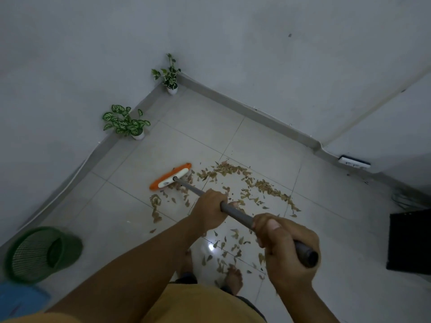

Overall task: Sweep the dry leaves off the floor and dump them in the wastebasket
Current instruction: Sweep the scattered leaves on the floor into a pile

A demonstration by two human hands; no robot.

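Observation:
Dry brown leaves (263, 186) lie scattered over the pale tiled floor, in an arc ahead of me and in a looser patch by my bare feet. An orange-and-white broom head (170, 176) rests on the floor at the left edge of the leaves. Its grey handle (235, 214) runs back toward me. My left hand (208, 212) grips the handle at its middle. My right hand (288, 250) grips it near the top end. A green mesh wastebasket (40, 254) stands at the lower left by the wall.
Two small potted plants stand by the walls, one (127, 123) on the left and one (171, 74) in the corner. A black mat (410, 241) lies at the right. A blue item (22, 299) sits beside the wastebasket. A power strip (354, 162) lies by the right wall.

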